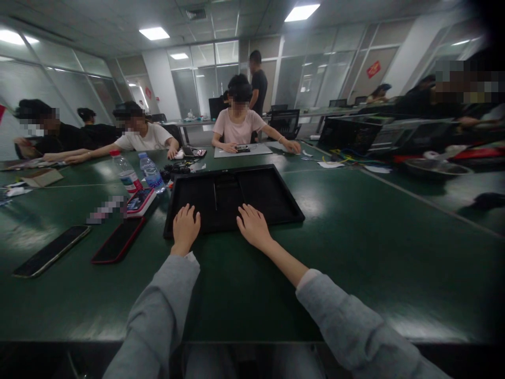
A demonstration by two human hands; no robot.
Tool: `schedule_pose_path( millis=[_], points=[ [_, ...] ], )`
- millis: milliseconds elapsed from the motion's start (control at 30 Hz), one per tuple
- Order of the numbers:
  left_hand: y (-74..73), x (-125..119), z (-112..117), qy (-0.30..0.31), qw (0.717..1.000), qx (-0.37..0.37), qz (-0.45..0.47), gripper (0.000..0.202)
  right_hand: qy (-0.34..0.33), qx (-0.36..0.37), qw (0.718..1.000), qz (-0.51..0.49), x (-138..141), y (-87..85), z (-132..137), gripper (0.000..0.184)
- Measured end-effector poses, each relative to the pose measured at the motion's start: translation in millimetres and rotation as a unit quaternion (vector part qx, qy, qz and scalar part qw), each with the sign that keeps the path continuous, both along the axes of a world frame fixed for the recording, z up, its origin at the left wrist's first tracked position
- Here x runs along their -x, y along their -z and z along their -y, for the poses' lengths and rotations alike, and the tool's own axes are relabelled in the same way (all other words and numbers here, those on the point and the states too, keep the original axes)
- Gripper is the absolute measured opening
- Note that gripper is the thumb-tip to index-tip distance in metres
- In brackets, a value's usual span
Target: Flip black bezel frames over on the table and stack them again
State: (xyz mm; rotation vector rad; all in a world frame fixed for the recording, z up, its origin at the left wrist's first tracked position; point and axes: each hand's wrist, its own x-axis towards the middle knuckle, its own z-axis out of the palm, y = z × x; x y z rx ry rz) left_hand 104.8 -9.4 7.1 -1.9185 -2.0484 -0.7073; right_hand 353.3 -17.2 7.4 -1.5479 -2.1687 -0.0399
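A black rectangular monitor-like panel (268,195) with a raised rim lies flat on the green table before me. A thin pale line and a darker rectangular shape show near its middle; I cannot make out what they are. My left hand (187,226) rests at the panel's near left edge, palm down and fingers stretched forward. Over the near edge, right of centre, lies my right hand (252,225), its fingers also extended. Neither hand holds anything.
Left of the panel are a red-edged phone (118,241), a long dark phone (53,251), a white-cased phone (140,201) and two water bottles (152,172). Opposite, a person in pink (236,126) works at a grey mat. A metal bowl (437,167) stands far right.
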Motion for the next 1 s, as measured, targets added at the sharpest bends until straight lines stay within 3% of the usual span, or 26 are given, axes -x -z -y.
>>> schedule_pose_path(
  millis=[700,800,900,1000],
  points=[
    [-3.7,-1,4,0.004,1.0,-0.003,0.011,0.045,0.001,0.008,1.0,-0.001,-5,-0.1,-3,0.058],
    [-4.2,7,7,-0.033,0.999,-0.027,0.011,0.044,0.026,-0.021,0.999,0.004,-17,5.3,-11,0.057],
    [-4.5,26,9,-0.118,0.991,-0.051,0.035,0.05,0.077,-0.074,0.994,0.003,-39,10.1,-22,0.055],
    [-5.5,49,10,-0.162,0.982,0.004,0.099,0.055,0.134,-0.108,0.985,-0.007,-68,11.9,-33,0.055]
  ],
)
